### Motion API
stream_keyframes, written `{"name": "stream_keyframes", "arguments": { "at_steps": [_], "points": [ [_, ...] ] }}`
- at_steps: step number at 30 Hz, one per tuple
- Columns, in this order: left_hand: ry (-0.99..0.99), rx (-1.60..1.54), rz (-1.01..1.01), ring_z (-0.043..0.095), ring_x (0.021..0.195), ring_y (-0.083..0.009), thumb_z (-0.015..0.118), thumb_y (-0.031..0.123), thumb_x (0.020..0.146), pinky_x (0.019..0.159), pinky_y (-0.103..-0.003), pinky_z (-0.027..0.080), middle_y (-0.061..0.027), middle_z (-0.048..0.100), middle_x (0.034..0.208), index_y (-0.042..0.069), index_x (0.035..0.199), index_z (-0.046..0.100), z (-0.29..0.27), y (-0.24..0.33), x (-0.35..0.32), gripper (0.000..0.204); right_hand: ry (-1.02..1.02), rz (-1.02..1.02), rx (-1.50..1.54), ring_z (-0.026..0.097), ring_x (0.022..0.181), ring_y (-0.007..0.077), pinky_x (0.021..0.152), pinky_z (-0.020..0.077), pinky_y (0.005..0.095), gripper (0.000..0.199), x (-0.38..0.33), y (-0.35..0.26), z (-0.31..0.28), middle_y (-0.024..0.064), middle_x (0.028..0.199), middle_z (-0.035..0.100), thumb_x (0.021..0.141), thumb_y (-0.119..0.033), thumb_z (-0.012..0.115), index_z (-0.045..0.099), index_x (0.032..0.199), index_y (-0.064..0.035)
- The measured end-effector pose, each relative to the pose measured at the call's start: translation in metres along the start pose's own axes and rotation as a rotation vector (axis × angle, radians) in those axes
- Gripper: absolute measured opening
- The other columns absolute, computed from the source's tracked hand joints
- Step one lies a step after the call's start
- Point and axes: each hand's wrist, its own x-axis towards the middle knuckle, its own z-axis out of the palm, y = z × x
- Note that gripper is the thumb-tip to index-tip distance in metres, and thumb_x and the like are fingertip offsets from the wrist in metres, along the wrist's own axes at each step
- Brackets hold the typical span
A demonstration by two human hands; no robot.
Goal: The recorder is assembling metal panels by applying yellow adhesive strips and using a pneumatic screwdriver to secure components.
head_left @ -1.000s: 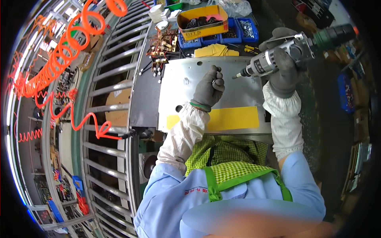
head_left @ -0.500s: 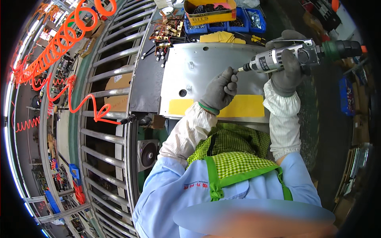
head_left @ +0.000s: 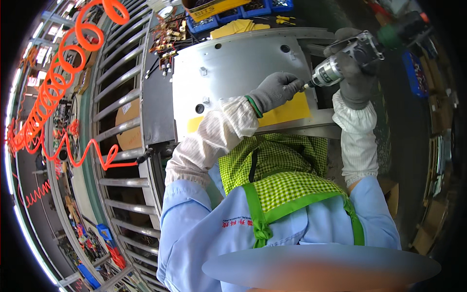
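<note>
My right hand [head_left: 357, 82], in a grey glove, is wrapped around a silver power screwdriver [head_left: 329, 72] with a dark green rear end. The tool tilts, its bit pointing down to the left. At the bit's tip are the pinched fingers of my gloved left hand [head_left: 278, 91]; whatever they hold is too small to make out. Both hands are over the right side of a pale sheet-metal panel [head_left: 233, 63], which has round holes and small raised tabs. Part of a yellow sheet [head_left: 287, 109] on the panel's near side shows beneath my left hand.
Beyond the panel sit yellow pads [head_left: 239, 28], blue parts bins [head_left: 228, 14], a yellow box [head_left: 211, 9] and yellow-handled pliers [head_left: 284, 20]. Wired parts [head_left: 169, 36] lie at the far left. A roller conveyor [head_left: 121, 129] runs along the left, near a coiled orange air hose [head_left: 63, 63].
The view has shifted, showing more of the panel's right side. Both hands and the screwdriver have moved toward the panel's right edge, and the tool tilts more steeply.
</note>
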Motion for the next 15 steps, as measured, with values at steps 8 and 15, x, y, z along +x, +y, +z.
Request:
{"name": "stream_keyframes", "arguments": {
  "at_steps": [8, 15],
  "points": [
    [0.077, 0.433, 0.149, 0.065, 0.082, -0.0192, 0.058, 0.032, 0.097, 0.078, -0.033, 0.052, -0.0139, 0.072, 0.093, 0.000, 0.108, 0.068, 0.010, -0.019, 0.019, 0.035, -0.064, -0.025, -0.096, 0.067, 0.082, 0.0188, 0.071, 0.0577, 0.0342, 0.045, -0.017, 0.025, -0.015, 0.0144, 0.107, 0.064, 0.073, 0.003, 0.075, 0.056, 0.114, -0.0001],
    [0.040, 0.351, 0.203, 0.065, 0.088, -0.0194, 0.056, 0.029, 0.098, 0.083, -0.033, 0.051, -0.0150, 0.071, 0.100, 0.000, 0.116, 0.065, 0.011, -0.038, 0.016, 0.035, -0.230, -0.112, -0.247, 0.067, 0.086, 0.0180, 0.075, 0.0575, 0.0329, 0.048, -0.026, 0.024, -0.019, 0.0149, 0.109, 0.063, 0.073, 0.004, 0.077, 0.055, 0.115, -0.0017]
  ]
}}
